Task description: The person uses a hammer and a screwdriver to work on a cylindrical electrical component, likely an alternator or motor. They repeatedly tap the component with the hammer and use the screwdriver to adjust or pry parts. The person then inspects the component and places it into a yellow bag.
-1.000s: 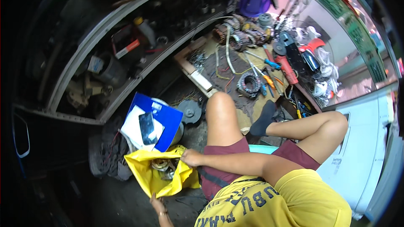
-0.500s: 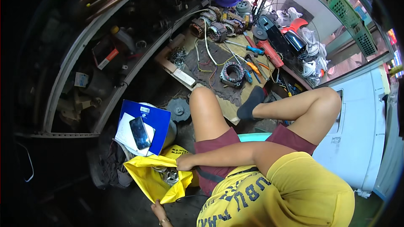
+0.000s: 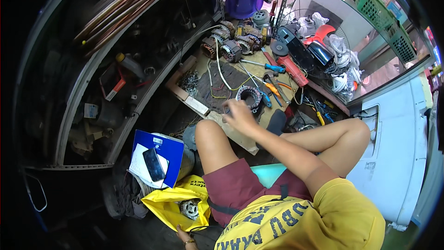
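My left hand [image 3: 182,236] pinches the lower rim of a yellow bag [image 3: 159,202] on the floor to my left. Inside the bag's mouth sits a round silver metal motor part [image 3: 189,209]. My right hand [image 3: 240,116] is over the near side of the wooden work board, slightly blurred, with its fingers apart and nothing seen in them. Just beyond it lies a ring-shaped motor stator [image 3: 249,98] with copper windings. A dark cloth or mat [image 3: 217,83] with loose white and yellow wires lies under and beside the stator.
Screwdrivers and pliers [image 3: 273,88] and a red angle grinder [image 3: 293,70] lie right of the stator; several more stators [image 3: 231,50] stand behind. A blue folder [image 3: 169,146] with a phone [image 3: 153,163] rests on a bucket at left. A metal shelf [image 3: 125,125] runs along the left.
My right hand has let go of the yellow bag and moved up and right to the board near the stator. My left hand still holds the bag's rim.
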A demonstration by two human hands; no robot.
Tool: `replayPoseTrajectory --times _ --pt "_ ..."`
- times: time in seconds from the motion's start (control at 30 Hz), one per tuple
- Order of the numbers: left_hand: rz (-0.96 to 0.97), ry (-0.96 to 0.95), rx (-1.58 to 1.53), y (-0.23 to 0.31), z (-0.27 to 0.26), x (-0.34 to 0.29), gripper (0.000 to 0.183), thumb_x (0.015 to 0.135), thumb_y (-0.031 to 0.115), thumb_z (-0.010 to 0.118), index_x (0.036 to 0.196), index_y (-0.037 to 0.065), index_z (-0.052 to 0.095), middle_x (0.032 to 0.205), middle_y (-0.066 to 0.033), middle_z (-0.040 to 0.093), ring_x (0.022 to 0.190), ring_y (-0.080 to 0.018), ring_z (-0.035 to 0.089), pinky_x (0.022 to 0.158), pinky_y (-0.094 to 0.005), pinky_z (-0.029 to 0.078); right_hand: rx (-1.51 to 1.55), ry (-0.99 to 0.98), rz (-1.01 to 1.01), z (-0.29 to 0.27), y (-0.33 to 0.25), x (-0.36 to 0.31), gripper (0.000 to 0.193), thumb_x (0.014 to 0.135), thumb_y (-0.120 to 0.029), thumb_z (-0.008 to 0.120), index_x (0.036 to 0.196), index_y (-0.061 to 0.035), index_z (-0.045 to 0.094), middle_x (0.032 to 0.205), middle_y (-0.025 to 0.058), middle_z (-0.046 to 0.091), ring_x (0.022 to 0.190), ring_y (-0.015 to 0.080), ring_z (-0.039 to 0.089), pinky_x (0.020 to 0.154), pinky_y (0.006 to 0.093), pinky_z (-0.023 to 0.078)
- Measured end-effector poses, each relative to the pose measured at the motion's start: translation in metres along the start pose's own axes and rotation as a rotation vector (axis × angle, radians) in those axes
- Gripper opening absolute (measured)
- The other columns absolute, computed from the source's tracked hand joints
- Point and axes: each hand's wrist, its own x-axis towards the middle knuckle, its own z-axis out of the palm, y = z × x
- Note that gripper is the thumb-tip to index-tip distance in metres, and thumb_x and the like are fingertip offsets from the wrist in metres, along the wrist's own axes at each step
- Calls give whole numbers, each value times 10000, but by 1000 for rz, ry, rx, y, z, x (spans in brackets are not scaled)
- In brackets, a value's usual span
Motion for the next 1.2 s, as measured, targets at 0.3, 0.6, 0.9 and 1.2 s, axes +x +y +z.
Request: replayPoseTrajectory --times 0.3,0.6,0.9,1.2 --pt "22 509 252 37 61 -36 911 765 186 765 1503 -20 271 1473 -282 360 1219 -378 546 923 -475 569 -442 -147 167 21 105 -16 673 790 -281 789 1358 -66 500 1191 143 649 1103 302 592 961 558 352" --pt "57 441 205 36 42 -32 1026 742 177 777 1579 96 190 1523 -256 299 1259 -364 520 974 -508 550 -328 -146 202 15 128 6 554 812 -262 766 1310 -107 580 968 142 725 979 310 676 1013 571 322" --pt "490 528 690 140 123 -118 977 834 413 795 1546 28 248 1511 -226 349 1399 -447 325 1163 -548 251 525 -136 775 -70 153 38 651 795 -273 843 1184 190 602 986 174 712 851 182 679 766 295 525" --pt "1464 25 811 247 258 -118 678 954 303 619 1472 -37 344 1568 -246 279 1459 -412 275 1197 -533 200 805 -39 751 -139 134 223 323 922 -286 731 1062 5 725 955 125 750 757 175 714 717 314 587"
